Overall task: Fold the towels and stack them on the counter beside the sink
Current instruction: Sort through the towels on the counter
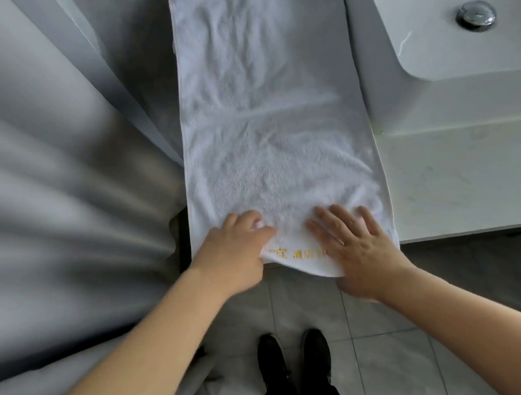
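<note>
1. A white terry towel, long, rectangular and creased, is laid lengthwise on the counter, just left of the sink.
2. Yellow embroidery is seen on the near hem, which overhangs the counter edge.
3. The left hand is placed on the towel's near left corner, fingers curled onto the cloth; a grasp cannot be confirmed.
4. The right hand is pressed flat, released, on the near right corner.

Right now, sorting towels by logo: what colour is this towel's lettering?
Yellow-gold lettering, head view.
</note>
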A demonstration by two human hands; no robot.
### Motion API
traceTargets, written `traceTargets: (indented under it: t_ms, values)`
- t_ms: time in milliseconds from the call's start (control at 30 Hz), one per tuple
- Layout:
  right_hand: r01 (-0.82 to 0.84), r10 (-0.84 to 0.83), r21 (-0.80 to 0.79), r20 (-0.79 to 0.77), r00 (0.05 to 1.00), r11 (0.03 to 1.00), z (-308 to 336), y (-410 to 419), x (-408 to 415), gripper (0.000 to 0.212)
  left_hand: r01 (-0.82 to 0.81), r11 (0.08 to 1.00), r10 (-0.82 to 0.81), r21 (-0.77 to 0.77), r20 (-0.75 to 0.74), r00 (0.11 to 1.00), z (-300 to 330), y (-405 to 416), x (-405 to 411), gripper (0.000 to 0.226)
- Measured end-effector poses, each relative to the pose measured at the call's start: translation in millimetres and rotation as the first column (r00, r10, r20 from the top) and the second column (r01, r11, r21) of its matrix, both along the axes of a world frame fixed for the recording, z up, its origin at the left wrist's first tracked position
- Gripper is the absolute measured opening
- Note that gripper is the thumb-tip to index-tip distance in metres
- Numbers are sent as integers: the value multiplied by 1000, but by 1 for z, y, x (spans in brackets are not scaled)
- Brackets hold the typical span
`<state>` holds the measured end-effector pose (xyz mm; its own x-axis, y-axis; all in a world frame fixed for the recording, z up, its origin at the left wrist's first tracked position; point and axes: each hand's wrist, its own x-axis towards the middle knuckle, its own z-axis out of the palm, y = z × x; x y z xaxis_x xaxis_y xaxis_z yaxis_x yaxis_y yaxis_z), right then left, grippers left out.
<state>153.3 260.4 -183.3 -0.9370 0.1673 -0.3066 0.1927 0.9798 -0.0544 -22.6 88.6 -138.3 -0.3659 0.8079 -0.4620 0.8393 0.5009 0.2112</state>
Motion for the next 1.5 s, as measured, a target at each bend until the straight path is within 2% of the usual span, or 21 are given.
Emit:
traceTargets:
  t_ms: [33,67,133,167,267,333,400,467,533,600,633,700,800,933,1100,1200,1367,1500]
  values:
    - [27,-27,-34,10,1000,999,10,2,-7,91,-93,995,96,-22,140,985,9,6,-11,50]
    - [59,-58,-60,14,998,996,24,4,-16,71,-179,981,190,-68,222,956,18,12,-23,38]
    - [193,-188,-100,49,981,976,52,14,-34,30,-297,944,322,-142,226,919,37,22,-43,20]
    - [270,-257,-110,119,959,956,65,23,-44,22,-328,933,354,-152,203,913,46,26,-51,19]
    - [373,-315,-169,290,903,912,92,59,-62,18,-411,899,434,-151,192,880,73,30,-69,17]
    - [390,-323,-186,308,895,902,104,80,-66,22,-490,866,500,-100,205,842,85,27,-75,18]
    - [417,-363,-195,258,895,888,118,96,-71,17,-606,796,582,13,261,770,90,24,-79,17]
    - [474,-446,-232,163,880,850,133,107,-78,11,-749,646,656,149,393,645,92,22,-78,9]
    - [543,-549,-283,67,833,790,145,115,-89,8,-874,425,698,235,530,482,93,25,-80,4]
    - [584,-619,-333,1,785,740,152,124,-106,16,-947,199,696,254,643,319,95,32,-89,7]
    - [590,-636,-347,-25,771,729,154,129,-117,19,-960,113,673,256,691,263,96,37,-97,8]
    - [592,-661,-375,-81,746,714,157,141,-142,23,-963,19,637,269,739,219,96,46,-117,8]
    - [588,-682,-385,-177,709,712,165,160,-177,22,-952,11,618,305,747,246,97,67,-153,10]
    - [556,-615,-273,-241,750,785,167,185,-222,22,-934,49,647,354,701,300,91,95,-198,17]
    - [586,-658,-305,-255,709,750,161,215,-260,27,-915,90,684,393,643,343,88,134,-250,15]
    - [578,-668,-351,-253,699,737,157,238,-282,29,-924,40,662,380,682,309,92,155,-277,22]
    - [525,-589,-275,-275,760,805,162,282,-324,30,-942,37,625,335,728,283,97,179,-323,32]
    - [562,-653,-338,-304,694,755,163,311,-364,35,-957,41,591,288,765,255,88,214,-357,23]
